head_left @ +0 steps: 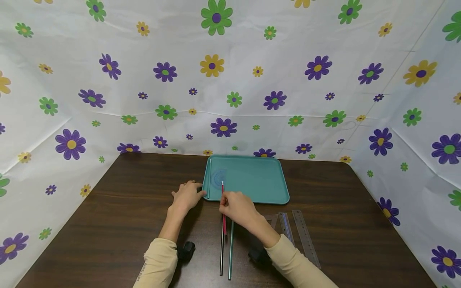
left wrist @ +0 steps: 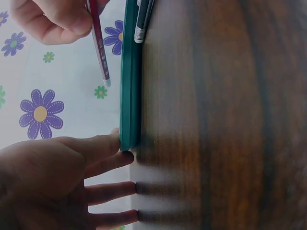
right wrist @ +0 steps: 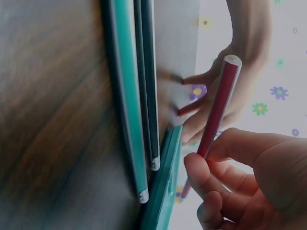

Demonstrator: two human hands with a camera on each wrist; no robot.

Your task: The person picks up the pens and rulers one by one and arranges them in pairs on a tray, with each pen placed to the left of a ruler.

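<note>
My right hand [head_left: 237,206] pinches a red pencil [right wrist: 220,103] between thumb and fingers, held above the near edge of a teal tray [head_left: 252,180]. The pencil's white eraser end [left wrist: 106,82] points toward the tray. At the tray's near left corner, my left hand [head_left: 187,197] touches the rim with thumb and index finger; its other fingers [left wrist: 112,191] are straight and spread, with tips at the tabletop. On the table below the right hand lie a black pencil [head_left: 221,252] and a green pencil [right wrist: 125,72]. The tray holds a clear bluish protractor [head_left: 218,178] and a slim pencil-like stick [head_left: 210,180] along its left side.
Right of the right forearm lie a clear ruler [head_left: 306,238], a bluish ruler [head_left: 285,226] and a partly hidden clear piece [head_left: 271,219], perhaps a set square. The brown wooden table [head_left: 137,200] meets a flower-printed curtain [head_left: 144,80] at its back and sides.
</note>
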